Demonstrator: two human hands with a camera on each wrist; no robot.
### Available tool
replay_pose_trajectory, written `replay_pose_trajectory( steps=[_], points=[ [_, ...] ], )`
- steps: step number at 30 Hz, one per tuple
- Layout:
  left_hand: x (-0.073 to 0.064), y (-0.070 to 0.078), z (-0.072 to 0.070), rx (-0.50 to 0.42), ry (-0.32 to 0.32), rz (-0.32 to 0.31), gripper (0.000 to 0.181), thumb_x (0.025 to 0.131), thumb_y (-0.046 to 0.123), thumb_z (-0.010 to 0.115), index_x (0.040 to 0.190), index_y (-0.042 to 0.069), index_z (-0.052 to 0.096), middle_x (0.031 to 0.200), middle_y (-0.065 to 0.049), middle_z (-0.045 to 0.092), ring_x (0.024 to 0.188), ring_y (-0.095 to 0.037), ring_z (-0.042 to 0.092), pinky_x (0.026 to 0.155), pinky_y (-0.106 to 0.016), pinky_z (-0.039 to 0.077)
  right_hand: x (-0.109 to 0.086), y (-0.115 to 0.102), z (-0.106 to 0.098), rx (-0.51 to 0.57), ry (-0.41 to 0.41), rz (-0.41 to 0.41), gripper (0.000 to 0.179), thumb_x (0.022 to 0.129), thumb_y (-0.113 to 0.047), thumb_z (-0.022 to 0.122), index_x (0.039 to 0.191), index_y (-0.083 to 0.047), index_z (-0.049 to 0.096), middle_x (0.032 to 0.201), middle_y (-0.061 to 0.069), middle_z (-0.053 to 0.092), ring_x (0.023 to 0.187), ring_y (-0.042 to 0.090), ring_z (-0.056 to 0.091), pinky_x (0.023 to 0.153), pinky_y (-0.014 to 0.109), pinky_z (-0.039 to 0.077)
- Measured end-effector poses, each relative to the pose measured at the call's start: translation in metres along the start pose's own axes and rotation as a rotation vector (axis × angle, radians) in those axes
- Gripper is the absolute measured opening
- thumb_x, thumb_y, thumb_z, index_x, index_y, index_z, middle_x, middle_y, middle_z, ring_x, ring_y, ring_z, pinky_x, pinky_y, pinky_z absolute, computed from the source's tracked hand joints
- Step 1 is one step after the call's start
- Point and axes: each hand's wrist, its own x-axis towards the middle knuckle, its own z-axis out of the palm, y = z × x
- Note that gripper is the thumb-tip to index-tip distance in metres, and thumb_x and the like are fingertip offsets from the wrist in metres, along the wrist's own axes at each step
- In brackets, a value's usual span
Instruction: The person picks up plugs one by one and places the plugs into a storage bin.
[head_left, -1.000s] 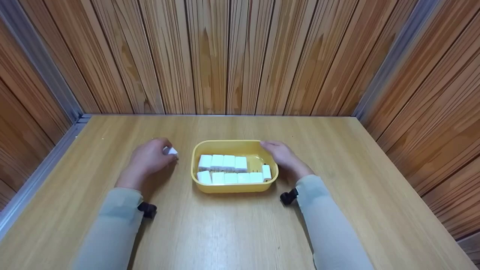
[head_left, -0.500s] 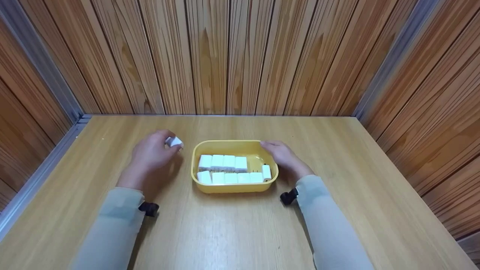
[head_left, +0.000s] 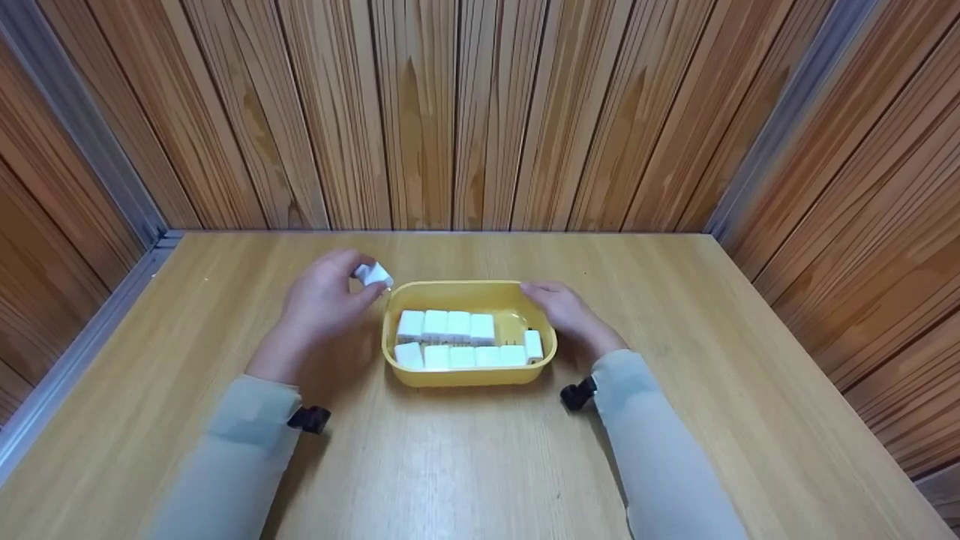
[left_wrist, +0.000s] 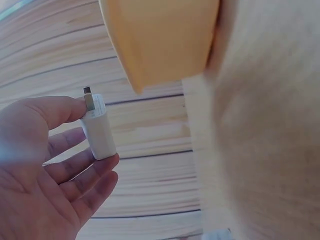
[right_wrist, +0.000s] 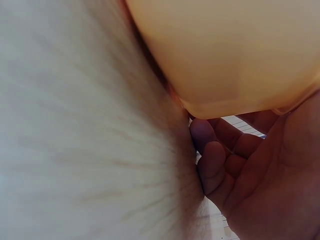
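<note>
My left hand (head_left: 322, 292) pinches a white charger plug (head_left: 373, 275) above the table, close to the far left corner of a yellow tub (head_left: 465, 377). The left wrist view shows the charger plug (left_wrist: 99, 134) with its metal prongs (left_wrist: 89, 99) sticking out near the thumb. At the tub's right end, my right hand (head_left: 566, 311) grips the wall by the rim. Inside the tub stand two rows of white charger plugs (head_left: 481, 328), with one more charger plug (head_left: 532, 345) set upright at the right end. In the right wrist view, fingers (right_wrist: 212, 165) curl beside the tub wall (right_wrist: 235, 65).
A wooden table (head_left: 450, 465) carries the tub. Wood-panelled walls (head_left: 480, 112) rise behind it and at both sides. A whitish thing (left_wrist: 216, 234) shows at the bottom edge of the left wrist view; I cannot tell what it is.
My left hand has lifted the charger plug and carried it right and away from me, toward the tub's far left corner. My right hand and the tub have stayed in place.
</note>
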Motion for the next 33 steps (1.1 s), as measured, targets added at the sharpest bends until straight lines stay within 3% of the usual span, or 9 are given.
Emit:
replay_pose_trajectory(
  steps=[6,11,21,28,33],
  points=[
    [-0.002,0.013,0.008,-0.007,0.012,0.050,0.037,0.107,0.031,0.078,0.137,0.011,0.069,0.128,-0.006,0.067,0.117,-0.028,0.064,0.104,-0.053,0.056,-0.003,0.001,0.002,0.037,-0.011,0.021,0.074,0.113,-0.057,0.056,0.166,-0.005,0.048,0.165,0.013,0.054,0.153,0.030,0.050,0.129,0.049,0.035],
    [-0.004,0.020,0.014,0.001,0.011,0.078,0.037,0.106,0.032,0.079,0.136,0.013,0.070,0.126,-0.004,0.068,0.113,-0.027,0.064,0.099,-0.050,0.057,-0.003,0.002,0.002,0.029,-0.009,0.039,0.075,0.112,-0.061,0.055,0.167,-0.009,0.048,0.167,0.011,0.053,0.155,0.030,0.049,0.130,0.050,0.033],
    [0.000,0.034,0.028,-0.036,-0.043,0.125,0.034,0.106,0.029,0.080,0.134,0.014,0.071,0.127,-0.003,0.069,0.121,-0.027,0.066,0.106,-0.051,0.057,-0.004,0.002,0.002,0.088,0.004,0.042,0.077,0.111,-0.060,0.060,0.165,-0.008,0.049,0.161,0.011,0.057,0.149,0.028,0.053,0.127,0.047,0.039],
    [0.001,0.046,0.038,-0.023,-0.063,0.144,0.035,0.105,0.029,0.081,0.135,0.013,0.071,0.131,-0.005,0.070,0.125,-0.030,0.067,0.108,-0.050,0.057,-0.004,0.001,0.001,0.069,0.002,0.049,0.079,0.110,-0.062,0.060,0.167,-0.009,0.048,0.168,0.010,0.052,0.156,0.029,0.047,0.130,0.048,0.033],
    [0.003,0.052,0.044,-0.008,-0.056,0.201,0.035,0.105,0.028,0.080,0.134,0.009,0.073,0.128,-0.007,0.072,0.121,-0.031,0.068,0.104,-0.051,0.058,-0.004,0.001,0.002,0.115,0.002,0.053,0.080,0.108,-0.062,0.063,0.167,-0.009,0.047,0.171,0.009,0.047,0.159,0.029,0.041,0.132,0.048,0.028]
  ],
)
